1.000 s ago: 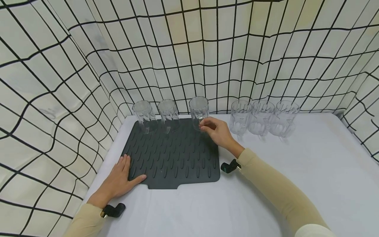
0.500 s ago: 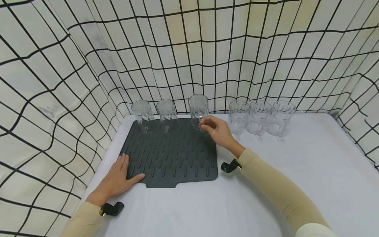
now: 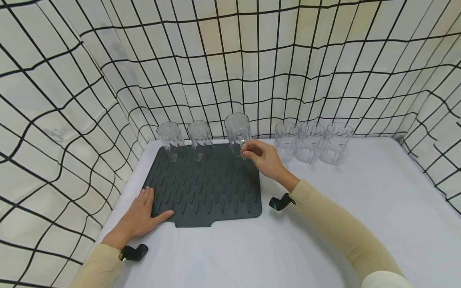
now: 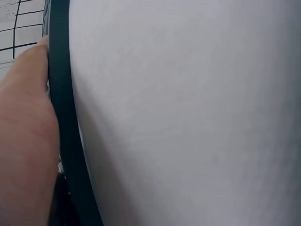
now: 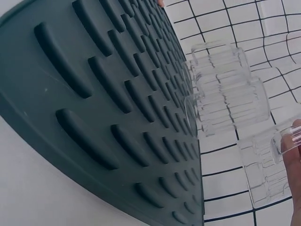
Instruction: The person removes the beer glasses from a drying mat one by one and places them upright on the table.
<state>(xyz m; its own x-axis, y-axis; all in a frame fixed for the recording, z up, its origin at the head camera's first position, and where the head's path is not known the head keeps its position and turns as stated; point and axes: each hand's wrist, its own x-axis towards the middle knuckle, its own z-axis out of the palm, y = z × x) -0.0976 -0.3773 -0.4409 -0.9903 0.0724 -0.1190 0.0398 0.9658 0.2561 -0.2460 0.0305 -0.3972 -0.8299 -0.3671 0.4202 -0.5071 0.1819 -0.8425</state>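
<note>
In the head view my right hand pinches the handle of a clear glass mug over the mat's back right corner. In the right wrist view, that mug looks raised, with a gap between it and the mat. My left hand lies flat with spread fingers on the front left corner of the dark grey ridged mat. Two more glass mugs stand on the mat's back left part. The left wrist view shows only the hand's side and the mat's edge.
Three clear glass mugs stand close together on the white-covered table, right of the mat. Behind and to the sides, white walls carry a black grid net.
The held mug has risen slightly in my right hand. My left hand stays flat on the mat corner. The whole head view has shifted slightly left.
</note>
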